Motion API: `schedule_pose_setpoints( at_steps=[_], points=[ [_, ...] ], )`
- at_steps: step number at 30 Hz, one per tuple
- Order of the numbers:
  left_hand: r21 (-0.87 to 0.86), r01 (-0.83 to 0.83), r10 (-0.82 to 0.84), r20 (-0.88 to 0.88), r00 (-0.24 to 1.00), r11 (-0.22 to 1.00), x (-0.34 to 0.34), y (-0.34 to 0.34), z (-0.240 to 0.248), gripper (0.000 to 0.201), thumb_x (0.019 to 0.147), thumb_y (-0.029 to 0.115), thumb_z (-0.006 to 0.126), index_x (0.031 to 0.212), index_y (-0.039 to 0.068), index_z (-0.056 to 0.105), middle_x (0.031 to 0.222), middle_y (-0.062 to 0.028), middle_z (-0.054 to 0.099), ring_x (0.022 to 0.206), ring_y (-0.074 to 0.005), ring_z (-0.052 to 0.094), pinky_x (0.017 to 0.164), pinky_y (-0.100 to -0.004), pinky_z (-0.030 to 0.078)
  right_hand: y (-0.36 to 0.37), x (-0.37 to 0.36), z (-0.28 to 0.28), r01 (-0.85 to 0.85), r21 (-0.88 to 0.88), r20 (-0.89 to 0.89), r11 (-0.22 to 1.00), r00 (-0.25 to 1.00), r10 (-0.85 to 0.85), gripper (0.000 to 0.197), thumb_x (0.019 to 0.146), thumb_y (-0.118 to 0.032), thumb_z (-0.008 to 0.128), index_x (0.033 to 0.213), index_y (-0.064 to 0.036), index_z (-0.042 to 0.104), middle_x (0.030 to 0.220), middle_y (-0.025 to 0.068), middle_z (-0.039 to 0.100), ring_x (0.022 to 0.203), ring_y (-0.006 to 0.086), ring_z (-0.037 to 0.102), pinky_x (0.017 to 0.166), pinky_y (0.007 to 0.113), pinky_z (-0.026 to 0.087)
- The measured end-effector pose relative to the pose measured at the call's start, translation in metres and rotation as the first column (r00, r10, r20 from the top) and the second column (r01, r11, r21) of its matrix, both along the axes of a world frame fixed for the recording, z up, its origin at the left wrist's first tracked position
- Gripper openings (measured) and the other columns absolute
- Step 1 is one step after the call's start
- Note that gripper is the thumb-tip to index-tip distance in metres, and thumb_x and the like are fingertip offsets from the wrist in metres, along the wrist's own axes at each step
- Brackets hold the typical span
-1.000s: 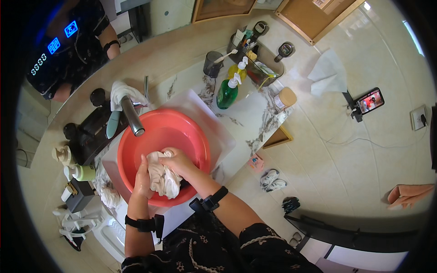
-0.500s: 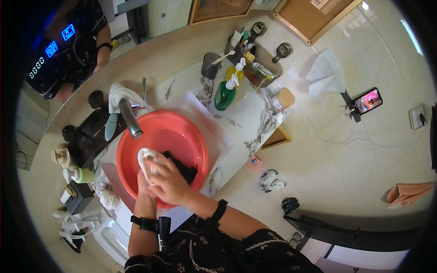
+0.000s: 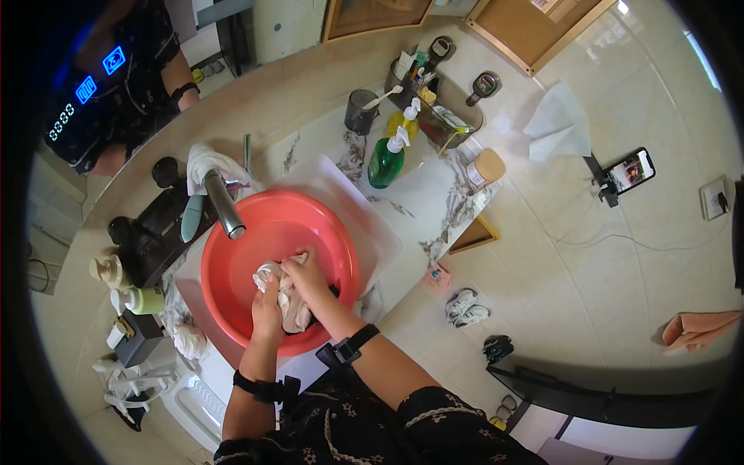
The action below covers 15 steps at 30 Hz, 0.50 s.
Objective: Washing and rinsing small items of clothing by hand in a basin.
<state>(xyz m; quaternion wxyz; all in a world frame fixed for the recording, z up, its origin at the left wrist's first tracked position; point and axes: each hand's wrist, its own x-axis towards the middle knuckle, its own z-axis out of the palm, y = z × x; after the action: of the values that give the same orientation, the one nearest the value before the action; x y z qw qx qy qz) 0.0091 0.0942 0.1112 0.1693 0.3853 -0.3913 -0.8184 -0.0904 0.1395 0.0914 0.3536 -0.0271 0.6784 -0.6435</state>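
1. The right hand [image 3: 305, 277] has shifted off the left hand [image 3: 268, 314], and the crumpled off-white cloth [image 3: 293, 308] has loosened.
2. Both grasp it toward six o'clock over the round coral-red plastic basin [image 3: 210, 279].
3. Black fabric [image 3: 335, 291] at four o'clock is mostly covered now.

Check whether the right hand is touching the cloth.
Touching. The head view shows the right hand gripping the cloth, with no gap between them.

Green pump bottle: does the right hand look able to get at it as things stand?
Probably yes: nothing tall stands between the right hand and the green bottle, though that hand holds the pale cloth and may need to release it.
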Motion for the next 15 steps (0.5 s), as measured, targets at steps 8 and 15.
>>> schedule_pose_setpoints(
  at_steps=[8, 15],
  points=[
    [0.546, 0.084, 0.045, -0.220, 0.975, 0.834, 0.010, -0.020, 0.017, 0.051, 0.094, 0.047, 0.035, 0.123, 0.007, 0.048, 0.119, -0.0098, 0.056, 0.106, -0.0241, 0.055, 0.091, -0.0374, 0.045, 0.017, -0.014, 0.019, -0.429, -0.013, -0.268, 0.903, 0.872, 0.410, 0.029, 0.076, -0.011, 0.061, 0.104, -0.0046, 0.060, 0.103, 0.0069, 0.060, 0.089, 0.0185, 0.060, 0.077, 0.034, 0.048],
    [0.090, 0.025, 0.012, -0.391, 0.920, 0.996, 0.028, -0.032, -0.068, 0.033, 0.098, 0.031, 0.033, 0.104, 0.006, 0.055, 0.098, -0.0071, 0.060, 0.094, -0.0226, 0.057, 0.081, -0.0351, 0.049, 0.016, 0.062, 0.063, -0.293, 0.177, -0.897, 0.939, 0.345, 0.277, 0.017, 0.072, -0.017, 0.067, 0.088, -0.0153, 0.061, 0.096, 0.0037, 0.055, 0.083, 0.0256, 0.057, 0.070, 0.039, 0.046]
  ],
)
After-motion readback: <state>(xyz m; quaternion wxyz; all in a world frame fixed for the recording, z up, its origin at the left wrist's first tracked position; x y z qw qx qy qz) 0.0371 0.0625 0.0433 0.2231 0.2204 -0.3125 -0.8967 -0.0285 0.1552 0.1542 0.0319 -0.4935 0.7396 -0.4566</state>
